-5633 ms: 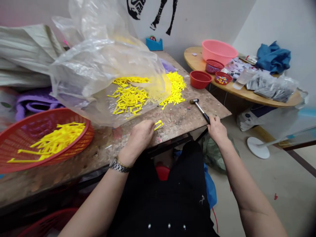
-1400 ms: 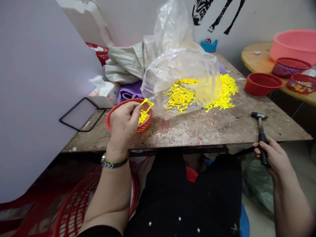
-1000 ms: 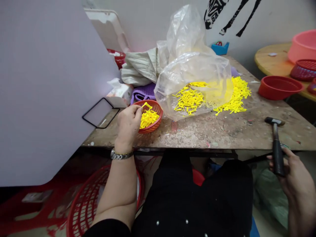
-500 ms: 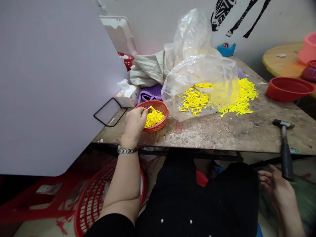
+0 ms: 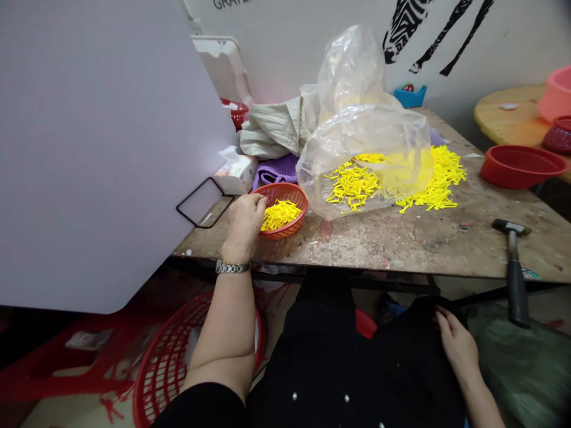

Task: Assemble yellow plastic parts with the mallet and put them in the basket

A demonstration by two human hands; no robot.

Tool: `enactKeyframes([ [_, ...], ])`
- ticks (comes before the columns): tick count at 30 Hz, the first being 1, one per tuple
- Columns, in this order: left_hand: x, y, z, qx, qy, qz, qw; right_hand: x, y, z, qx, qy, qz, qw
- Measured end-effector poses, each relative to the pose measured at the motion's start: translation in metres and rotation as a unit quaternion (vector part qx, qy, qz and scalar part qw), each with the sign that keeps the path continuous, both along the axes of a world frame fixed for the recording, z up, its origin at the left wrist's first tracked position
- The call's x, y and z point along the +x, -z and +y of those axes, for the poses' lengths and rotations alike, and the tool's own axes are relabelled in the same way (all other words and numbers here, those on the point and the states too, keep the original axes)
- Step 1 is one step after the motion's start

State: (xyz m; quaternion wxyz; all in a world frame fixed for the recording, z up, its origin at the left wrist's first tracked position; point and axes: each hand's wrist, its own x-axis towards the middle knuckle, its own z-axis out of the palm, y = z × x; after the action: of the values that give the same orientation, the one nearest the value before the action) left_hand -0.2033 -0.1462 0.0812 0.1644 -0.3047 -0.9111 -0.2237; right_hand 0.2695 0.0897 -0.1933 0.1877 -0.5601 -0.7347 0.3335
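Currently, the left hand (image 5: pixel 243 223) sits at the left rim of the red basket (image 5: pixel 289 229). The yellow parts (image 5: pixel 280 214) lie just right of its curled fingers (image 5: pixel 257 203); grip not discernible. The right hand (image 5: pixel 455 346), fingers loosely apart, rests on the lap (image 5: pixel 357 356), well away.

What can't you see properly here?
Head view:
Left hand fingertips: curled into the basket, hidden by the hand; any grip unclear.
Table left part: behind the grey panel.
Pink tub: cut by right edge.
Yellow pieces: too small for shape.
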Motion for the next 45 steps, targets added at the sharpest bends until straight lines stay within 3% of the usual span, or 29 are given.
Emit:
enactKeyframes([
  [6, 0.009, -0.002, 0.001, 0.098, 0.048, 0.017, 0.994, -0.009, -0.009, -0.011, 0.048, -0.038, -0.078, 0.995],
  [10, 0.03, -0.008, 0.01, 0.157, 0.134, 0.02, 0.978, -0.011, -0.008, -0.014, 0.092, -0.043, -0.089, 0.991],
  [15, 0.068, -0.014, 0.027, 0.168, 0.264, 0.019, 0.95, -0.013, -0.008, -0.016, 0.136, -0.074, -0.088, 0.984],
  [18, 0.091, -0.005, 0.042, 0.158, 0.352, 0.002, 0.923, -0.016, -0.012, -0.017, 0.152, -0.091, -0.089, 0.98],
  [23, 0.123, 0.03, 0.071, 0.092, 0.456, -0.038, 0.884, -0.023, -0.022, -0.023, 0.193, -0.114, -0.086, 0.971],
  [27, 0.133, 0.053, 0.086, 0.049, 0.471, -0.059, 0.879, -0.029, -0.035, -0.029, 0.22, -0.123, -0.085, 0.964],
  [30, 0.133, 0.061, 0.09, 0.044, 0.481, -0.067, 0.873, -0.032, -0.045, -0.033, 0.237, -0.129, -0.08, 0.96],
  [39, 0.12, 0.058, 0.1, 0.093, 0.448, -0.057, 0.887, -0.037, -0.068, -0.046, 0.286, -0.137, -0.075, 0.945],
  [45, 0.106, 0.053, 0.115, 0.075, 0.402, -0.033, 0.912, -0.032, -0.078, -0.055, 0.313, -0.142, -0.101, 0.934],
])
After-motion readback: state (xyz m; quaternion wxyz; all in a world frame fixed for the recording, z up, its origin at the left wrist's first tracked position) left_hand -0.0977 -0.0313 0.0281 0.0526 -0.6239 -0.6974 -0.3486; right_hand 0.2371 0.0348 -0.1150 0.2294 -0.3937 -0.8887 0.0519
